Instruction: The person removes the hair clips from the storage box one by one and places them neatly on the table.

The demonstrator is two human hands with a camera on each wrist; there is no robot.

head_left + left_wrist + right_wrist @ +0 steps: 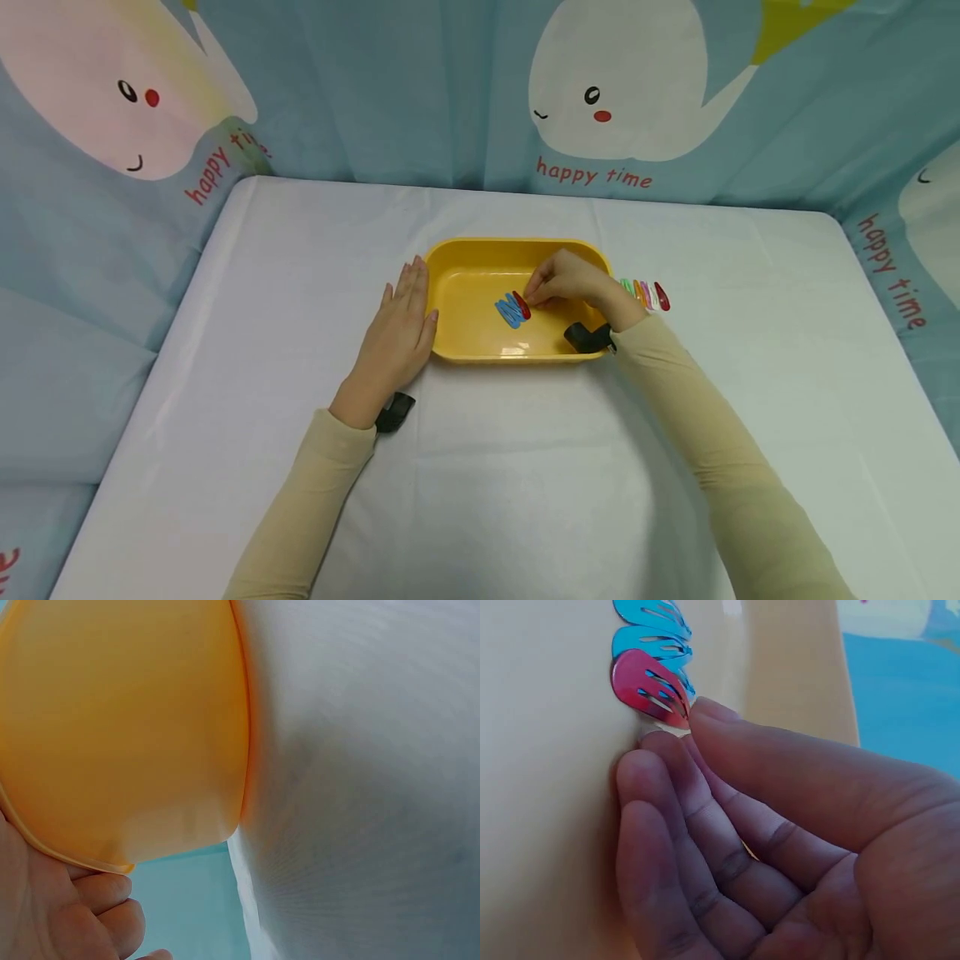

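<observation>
Red clip (522, 306): pinched in right hand (572, 279)
Blue clips (509, 313): already in tray (465, 292)
Coloured clips (645, 295): beside tray, apparently remaining
Left hand (397, 333): straight fingers against tray

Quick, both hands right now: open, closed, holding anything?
Left hand: open, resting against the yellow tray.
Right hand: closed, pinching a red hair clip.

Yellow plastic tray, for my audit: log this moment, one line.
right hand: pinching red teardrop hairclip; left hand: touching tray; blue teardrop hairclips: inside tray
</observation>
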